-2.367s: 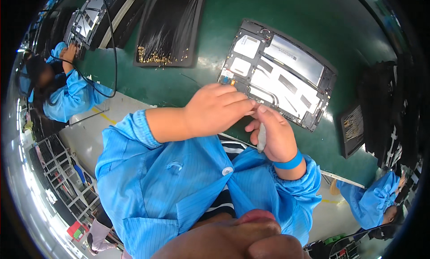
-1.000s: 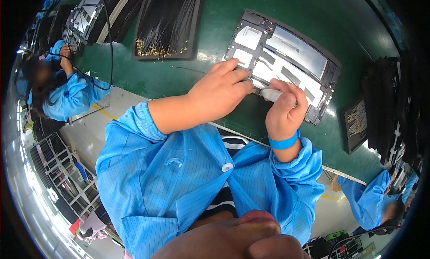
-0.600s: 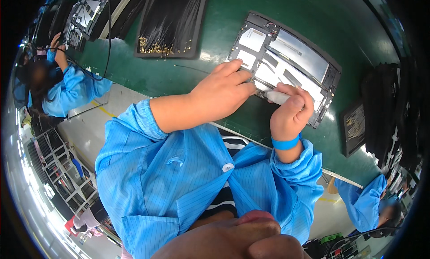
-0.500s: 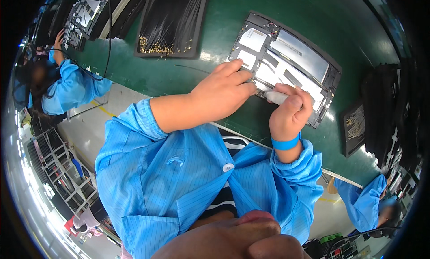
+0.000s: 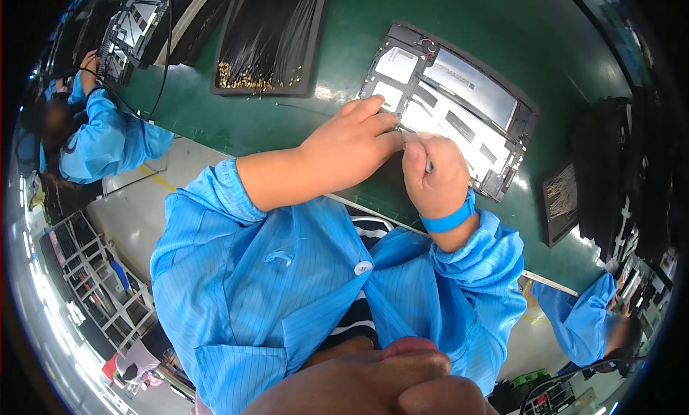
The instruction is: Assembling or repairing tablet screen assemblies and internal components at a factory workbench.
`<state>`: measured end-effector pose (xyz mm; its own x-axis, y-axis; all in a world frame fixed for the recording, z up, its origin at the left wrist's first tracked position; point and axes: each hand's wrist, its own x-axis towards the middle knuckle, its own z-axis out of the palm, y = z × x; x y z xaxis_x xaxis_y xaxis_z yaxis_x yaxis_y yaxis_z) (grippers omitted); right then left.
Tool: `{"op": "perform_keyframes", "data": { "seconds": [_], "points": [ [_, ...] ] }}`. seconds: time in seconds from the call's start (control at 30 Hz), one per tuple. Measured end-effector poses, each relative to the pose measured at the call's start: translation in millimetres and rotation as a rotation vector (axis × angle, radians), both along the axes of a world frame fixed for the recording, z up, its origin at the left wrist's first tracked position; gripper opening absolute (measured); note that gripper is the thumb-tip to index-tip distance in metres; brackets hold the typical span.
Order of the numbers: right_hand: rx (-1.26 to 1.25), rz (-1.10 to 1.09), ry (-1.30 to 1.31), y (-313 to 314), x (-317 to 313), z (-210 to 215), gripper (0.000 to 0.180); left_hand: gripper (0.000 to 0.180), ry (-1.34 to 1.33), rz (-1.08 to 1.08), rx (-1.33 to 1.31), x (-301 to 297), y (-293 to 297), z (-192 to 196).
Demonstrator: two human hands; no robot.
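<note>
Grip: the right hand (image 5: 441,169) is closed on a pale grey tool (image 5: 429,164), of which only a small end is left visible among the fingers.
Touch: the left hand (image 5: 350,143) is laid palm down, its fingers slightly parted and their tips rested on the device's near left part; whether anything is pinched beneath cannot be told.
Wrist: a blue wristband (image 5: 451,215) is worn below the right hand.
Device: an opened flat device (image 5: 470,92), black-framed with silver and white panels, is set aslant on a green table (image 5: 567,63), its near edge partly covered by both hands.
Lead: a thin black lead (image 5: 301,108) is stretched over the tabletop toward the left hand, by which its run is hidden.
Trays: black cables (image 5: 265,27) with gold-coloured ends are heaped in a dark tray (image 5: 310,70) at far left; a smaller tray (image 5: 549,217) of thin leads is placed at right, beside black bundles (image 5: 599,171).
Neighbours: blue smocks are worn by a co-worker at left (image 5: 108,142) and another at right (image 5: 574,322).
</note>
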<state>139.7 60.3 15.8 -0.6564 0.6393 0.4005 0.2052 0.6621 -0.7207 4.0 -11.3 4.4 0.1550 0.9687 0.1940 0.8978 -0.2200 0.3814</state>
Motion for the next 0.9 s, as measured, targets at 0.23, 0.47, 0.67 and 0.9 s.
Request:
{"op": "perform_keyframes", "data": {
  "seconds": [0.23, 0.47, 0.67, 0.9],
  "points": [
    [-0.179, -0.135, -0.01, 13.6, 4.5, -26.7, 0.02, 0.02, -0.024, -0.026, -0.071, -4.4, 2.2, 2.2],
    [-0.618, -0.447, 0.298, 13.6, 42.0, -17.3, 0.031, 0.02, 0.225, 0.178, 0.22, -24.4, 11.5, 14.5],
    [-0.71, -0.482, 0.316, 14.2, 45.2, -19.4, 0.041, 0.024, -0.43, 0.478, 0.011, -23.7, -13.3, 10.0],
    [-0.739, -0.409, 0.251, 5.5, 39.9, -8.3, 0.039, 0.037, -1.367, 1.064, -0.552, -19.5, -1.0, 0.8]
  ]
}}
